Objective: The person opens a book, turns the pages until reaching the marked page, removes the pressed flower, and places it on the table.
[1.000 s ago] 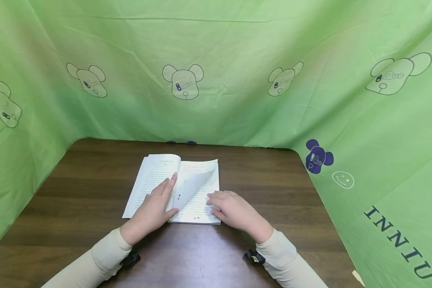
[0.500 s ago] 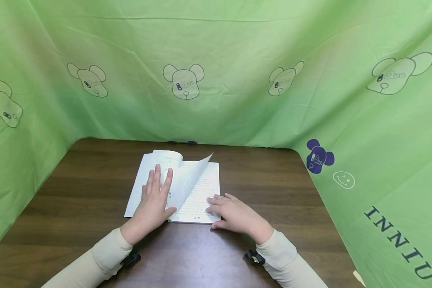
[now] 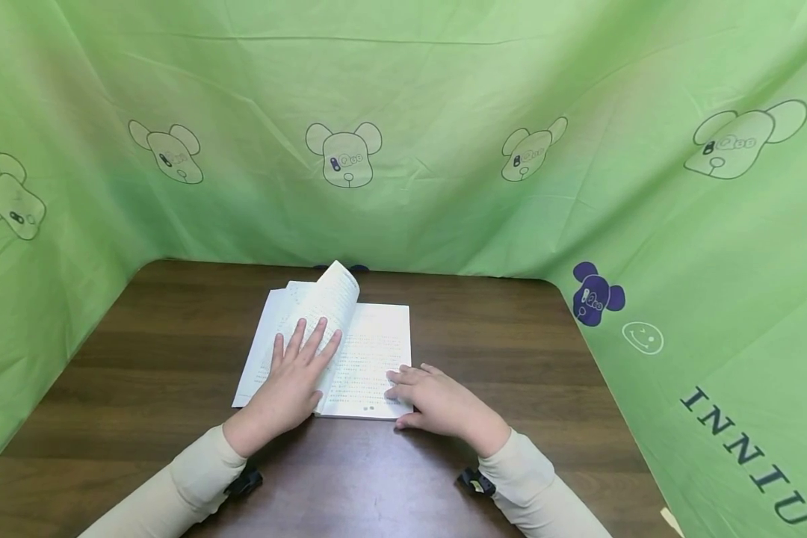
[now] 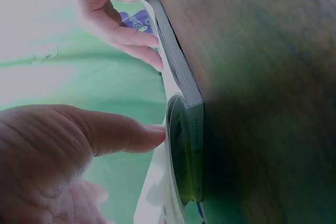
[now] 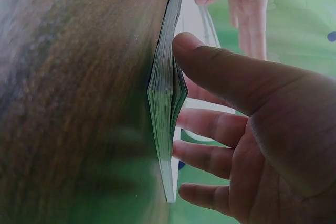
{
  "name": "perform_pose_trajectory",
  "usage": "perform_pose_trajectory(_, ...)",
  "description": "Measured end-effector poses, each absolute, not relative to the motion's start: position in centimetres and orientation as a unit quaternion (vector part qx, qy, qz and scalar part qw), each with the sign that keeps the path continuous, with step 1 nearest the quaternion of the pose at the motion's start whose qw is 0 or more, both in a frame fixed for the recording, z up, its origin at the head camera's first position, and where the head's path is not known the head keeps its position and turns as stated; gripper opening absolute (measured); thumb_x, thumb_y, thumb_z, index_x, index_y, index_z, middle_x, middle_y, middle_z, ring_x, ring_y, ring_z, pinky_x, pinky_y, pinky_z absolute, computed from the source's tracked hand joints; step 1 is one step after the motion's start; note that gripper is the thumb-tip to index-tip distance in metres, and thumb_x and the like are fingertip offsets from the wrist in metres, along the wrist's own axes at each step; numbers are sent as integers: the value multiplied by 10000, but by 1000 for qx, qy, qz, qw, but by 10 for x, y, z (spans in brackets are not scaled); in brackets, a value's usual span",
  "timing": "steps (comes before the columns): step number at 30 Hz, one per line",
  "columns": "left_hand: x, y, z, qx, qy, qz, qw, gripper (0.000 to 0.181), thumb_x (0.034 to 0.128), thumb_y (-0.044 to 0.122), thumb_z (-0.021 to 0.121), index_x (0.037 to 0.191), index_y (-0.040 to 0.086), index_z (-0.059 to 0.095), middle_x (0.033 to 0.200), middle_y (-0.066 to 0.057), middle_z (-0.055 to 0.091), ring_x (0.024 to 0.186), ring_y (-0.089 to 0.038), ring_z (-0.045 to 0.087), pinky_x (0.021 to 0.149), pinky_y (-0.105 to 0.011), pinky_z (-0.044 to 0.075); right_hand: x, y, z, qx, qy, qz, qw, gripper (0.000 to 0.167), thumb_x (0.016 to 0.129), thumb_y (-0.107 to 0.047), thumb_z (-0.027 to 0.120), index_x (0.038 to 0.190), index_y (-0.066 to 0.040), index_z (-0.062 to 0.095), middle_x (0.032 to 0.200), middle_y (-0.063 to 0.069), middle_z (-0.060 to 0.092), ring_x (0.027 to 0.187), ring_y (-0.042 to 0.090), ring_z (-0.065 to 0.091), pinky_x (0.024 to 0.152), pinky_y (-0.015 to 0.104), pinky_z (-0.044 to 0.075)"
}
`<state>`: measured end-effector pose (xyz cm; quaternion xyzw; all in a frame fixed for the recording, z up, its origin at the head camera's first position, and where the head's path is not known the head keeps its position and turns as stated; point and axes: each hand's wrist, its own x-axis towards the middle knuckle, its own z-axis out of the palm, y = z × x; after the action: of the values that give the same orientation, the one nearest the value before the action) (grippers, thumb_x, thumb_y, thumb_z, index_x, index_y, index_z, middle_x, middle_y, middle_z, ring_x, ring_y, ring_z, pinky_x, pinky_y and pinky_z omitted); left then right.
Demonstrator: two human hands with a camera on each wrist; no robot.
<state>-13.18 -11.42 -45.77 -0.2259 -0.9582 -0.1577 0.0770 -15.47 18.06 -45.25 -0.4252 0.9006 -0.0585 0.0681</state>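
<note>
An open paperback book (image 3: 374, 336) with printed white pages lies on the table. My left hand (image 3: 289, 385) rests on the left-hand pages with its fingers spread and straight. Under it a turned leaf (image 3: 338, 291) curls up, its far corner standing above the book. In the left wrist view, the left thumb (image 4: 128, 134) touches the page near the spine. My right hand (image 3: 440, 402) is at the lower right corner, its fingertips on the right-hand page. The right wrist view has the right thumb (image 5: 210, 61) by the page edges (image 5: 164, 93), which are slightly fanned apart.
The brown wooden table (image 3: 511, 336) extends around the book. A green curtain (image 3: 430, 224) with cartoon bear heads closes off the back and both sides. A black wrist device sits under each sleeve cuff.
The leaf that slanted over the right-hand page has swung left and now lies under my left hand, uncovering the right-hand page. My right thumb has shifted to the book's near corner.
</note>
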Motion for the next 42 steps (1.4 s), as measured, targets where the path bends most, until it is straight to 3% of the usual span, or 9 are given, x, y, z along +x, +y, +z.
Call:
perform_pose_trajectory(9,-131,-116,-458,-268,-951,-145,60,792,858,-100,601,1586,137,394,1682,-140,271,1542,-470,179,1115,-789,177,-154,181,-452,-429,899,-57,65,499,892,-432,771,1306,-163,695,1499,81,570,1415,300,506,1138,593,377)
perform_pose_trajectory(14,-130,-116,-457,-279,-950,-140,26,781,855,-121,571,1572,149,422,1681,-128,277,1543,-456,198,1135,-765,188,-154,181,-452,-429,899,-58,67,497,895,-430,768,1309,-163,695,1500,80,569,1416,301,505,1140,594,375)
perform_pose_trajectory(21,-127,-115,-450,-265,-954,-129,-53,544,940,-80,525,1444,114,587,1603,-152,425,1500,-446,324,1097,-743,306,-154,181,-451,-428,899,-57,71,474,909,-423,756,1307,-172,697,1503,72,567,1418,292,504,1140,594,375)
perform_pose_trajectory(31,-127,-117,-447,-239,-958,-145,-66,369,987,117,610,1338,16,660,1547,-183,491,1459,-452,394,1027,-725,410,-153,180,-450,-424,902,-60,59,419,917,-401,751,1274,-186,710,1487,54,584,1400,280,528,1126,586,396)
perform_pose_trajectory(35,-128,-117,-447,-228,-958,-160,-69,404,980,224,683,1326,16,667,1540,-186,498,1461,-442,396,1033,-722,407,-152,180,-449,-425,901,-64,53,418,908,-398,761,1261,-178,716,1475,59,595,1387,282,540,1115,586,407)
perform_pose_trajectory(42,-129,-116,-449,-223,-960,-161,-59,457,934,215,749,1323,-4,653,1563,-237,443,1466,-429,395,1036,-699,422,-153,181,-448,-436,897,-57,43,341,934,-372,737,1206,-165,732,1446,63,619,1359,292,567,1086,592,436)
